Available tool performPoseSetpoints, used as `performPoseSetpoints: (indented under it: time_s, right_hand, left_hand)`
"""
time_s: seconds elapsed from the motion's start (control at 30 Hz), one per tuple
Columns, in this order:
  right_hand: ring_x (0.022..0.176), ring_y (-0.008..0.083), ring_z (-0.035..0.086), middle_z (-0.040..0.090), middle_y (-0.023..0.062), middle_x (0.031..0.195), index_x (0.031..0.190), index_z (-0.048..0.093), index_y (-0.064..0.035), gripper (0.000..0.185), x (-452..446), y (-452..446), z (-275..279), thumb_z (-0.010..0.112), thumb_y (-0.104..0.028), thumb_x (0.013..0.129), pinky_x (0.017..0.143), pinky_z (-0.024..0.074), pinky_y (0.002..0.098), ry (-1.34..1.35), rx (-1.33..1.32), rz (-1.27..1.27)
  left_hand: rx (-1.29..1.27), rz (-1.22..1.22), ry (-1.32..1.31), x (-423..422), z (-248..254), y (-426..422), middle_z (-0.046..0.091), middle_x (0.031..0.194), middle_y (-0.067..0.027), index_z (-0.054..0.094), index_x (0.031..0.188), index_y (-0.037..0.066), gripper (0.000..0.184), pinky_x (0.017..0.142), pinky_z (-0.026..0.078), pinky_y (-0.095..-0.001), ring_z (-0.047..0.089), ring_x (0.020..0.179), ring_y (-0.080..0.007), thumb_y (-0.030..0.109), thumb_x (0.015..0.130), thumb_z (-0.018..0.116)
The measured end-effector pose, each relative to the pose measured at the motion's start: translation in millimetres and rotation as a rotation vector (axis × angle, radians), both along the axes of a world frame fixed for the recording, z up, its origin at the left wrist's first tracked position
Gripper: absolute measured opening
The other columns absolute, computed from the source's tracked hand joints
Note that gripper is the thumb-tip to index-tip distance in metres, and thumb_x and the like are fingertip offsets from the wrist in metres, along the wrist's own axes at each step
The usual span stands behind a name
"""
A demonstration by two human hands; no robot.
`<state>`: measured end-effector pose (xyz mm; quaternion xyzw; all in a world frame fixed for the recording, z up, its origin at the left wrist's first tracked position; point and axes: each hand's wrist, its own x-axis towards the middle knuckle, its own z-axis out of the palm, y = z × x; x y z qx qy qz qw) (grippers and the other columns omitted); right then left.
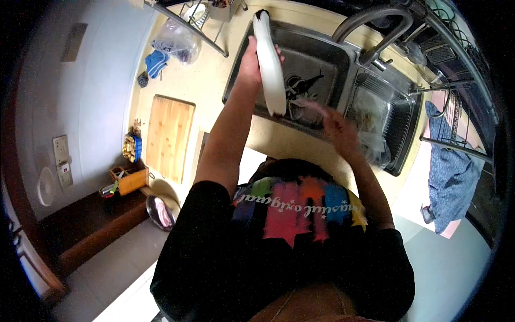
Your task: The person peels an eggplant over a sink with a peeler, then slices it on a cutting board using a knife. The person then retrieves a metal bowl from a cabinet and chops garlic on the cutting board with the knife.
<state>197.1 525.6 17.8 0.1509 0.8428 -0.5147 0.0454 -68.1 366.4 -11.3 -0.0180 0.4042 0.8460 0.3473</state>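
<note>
A long white vegetable (272, 70) with dark ends is held in my left hand (251, 61), over the left edge of the sink (322, 59). The fingers wrap round behind it. Dark strips of peel (303, 86) lie on the bottom of the large basin. My right hand (339, 127) is over the front rim of the sink, apart from the vegetable and blurred by motion. One finger seems stretched toward the peel; whether the hand holds anything is unclear.
Left of the sink are a wooden cutting board (170, 137), a blue cloth (156, 63) and a plastic bag (179, 43). A faucet (370, 27) arches over the sink. The smaller basin holds a rack (399, 115) and clear plastic (370, 115). A blue-grey cloth (453, 172) hangs at right.
</note>
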Motion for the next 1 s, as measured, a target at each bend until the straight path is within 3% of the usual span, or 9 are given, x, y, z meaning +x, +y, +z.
performPoseSetpoints:
  time_s: [0.13, 0.2, 0.23, 0.33, 0.5, 0.6, 0.7, 0.83, 1.0]
  right_hand:
    - [0.091, 0.0322, 0.066, 0.064, 0.0181, 0.111, 0.132, 0.050, -0.0155, 0.037, -1.6, 12.1, 10.5, 0.049, -0.026, 0.097, 0.076, 0.0533, 0.0402, -0.150, -0.018, -0.153]
    - [0.072, 0.0124, 0.056, 0.063, 0.0061, 0.091, 0.133, 0.052, -0.0092, 0.038, -7.0, -0.4, 26.5, 0.049, -0.023, 0.098, 0.067, 0.0476, 0.0280, 0.224, 0.000, -0.150]
    - [0.072, 0.0124, 0.056, 0.063, 0.0061, 0.091, 0.133, 0.052, -0.0092, 0.038, -11.8, -6.0, 33.3, 0.049, -0.023, 0.098, 0.067, 0.0476, 0.0280, 0.222, -0.001, -0.146]
    - [0.066, 0.0169, 0.060, 0.066, 0.0111, 0.093, 0.132, 0.052, -0.0101, 0.037, -20.1, -15.8, 40.6, 0.051, -0.020, 0.096, 0.063, 0.0499, 0.0302, 0.541, 0.218, -0.025]
    - [0.079, 0.0368, 0.066, 0.066, 0.0163, 0.104, 0.135, 0.047, -0.0215, 0.044, 6.1, -8.8, 34.2, 0.055, -0.022, 0.091, 0.067, 0.0536, 0.0468, 0.355, 0.382, 0.115]
    - [0.078, 0.0373, 0.066, 0.065, 0.0176, 0.104, 0.131, 0.050, -0.0189, 0.041, 21.3, 1.5, 21.1, 0.057, -0.025, 0.091, 0.064, 0.0529, 0.0466, 0.026, 0.228, 0.081]
    - [0.077, 0.0373, 0.065, 0.065, 0.0174, 0.099, 0.125, 0.053, -0.0148, 0.040, 9.1, 4.7, 9.2, 0.061, -0.032, 0.089, 0.064, 0.0518, 0.0446, 0.112, 0.173, -0.126]
    - [0.075, 0.0347, 0.063, 0.063, 0.0164, 0.089, 0.113, 0.054, -0.0057, 0.050, -42.8, -7.8, 17.4, 0.070, -0.041, 0.081, 0.065, 0.0504, 0.0411, 0.176, 0.202, -0.157]
    - [0.072, 0.0218, 0.060, 0.057, 0.0110, 0.078, 0.092, 0.050, 0.0009, 0.056, -71.7, -20.9, -0.3, 0.080, -0.041, 0.071, 0.065, 0.0488, 0.0345, 0.182, -0.237, -0.321]
  left_hand:
    - [0.083, 0.058, -0.021, -0.3, -11.7, 4.4, 0.057, 0.094, -0.0161, 0.037, 0.123, 0.006, 0.058, 0.073, 0.052, -0.0507, 0.060, 0.077, -0.0301, 0.047, 0.088, 0.059]
    - [0.080, 0.078, -0.105, -9.2, -31.2, 6.6, 0.057, 0.091, -0.0160, 0.039, 0.120, 0.007, 0.052, 0.071, 0.052, -0.0525, 0.060, 0.076, -0.0312, 0.039, 0.087, 0.063]
    - [0.080, 0.082, -0.107, -15.6, -43.4, 5.9, 0.057, 0.091, -0.0160, 0.039, 0.120, 0.007, 0.052, 0.071, 0.052, -0.0525, 0.060, 0.076, -0.0312, 0.039, 0.087, 0.063]
    - [0.168, 0.017, -0.186, -23.0, -57.3, 6.9, 0.056, 0.089, -0.0159, 0.039, 0.119, 0.007, 0.048, 0.069, 0.052, -0.0528, 0.060, 0.077, -0.0324, 0.028, 0.085, 0.066]
    - [-0.073, 0.292, -0.083, -24.0, -44.1, 16.2, 0.057, 0.098, -0.0189, 0.045, 0.117, 0.004, 0.040, 0.076, 0.051, -0.0520, 0.059, 0.084, -0.0347, 0.021, 0.085, 0.062]
    - [0.032, 0.276, -0.215, -33.6, -41.7, 5.6, 0.054, 0.107, -0.0212, 0.040, 0.124, 0.005, 0.047, 0.078, 0.051, -0.0572, 0.058, 0.093, -0.0396, 0.005, 0.083, 0.063]
    - [-0.162, 0.388, -0.048, -19.2, -28.2, 19.1, 0.055, 0.108, -0.0201, 0.037, 0.127, 0.006, 0.059, 0.077, 0.052, -0.0527, 0.060, 0.091, -0.0358, -0.003, 0.078, 0.068]
    - [-0.372, 0.436, 0.188, 15.4, -7.8, 47.7, 0.056, 0.107, -0.0179, 0.037, 0.126, 0.004, 0.060, 0.075, 0.051, -0.0442, 0.060, 0.090, -0.0281, 0.000, 0.077, 0.071]
    - [-0.429, 0.341, 0.064, 34.2, 17.1, 46.3, 0.057, 0.106, -0.0177, 0.041, 0.122, -0.002, 0.057, 0.074, 0.052, -0.0397, 0.061, 0.085, -0.0295, 0.017, 0.080, 0.074]
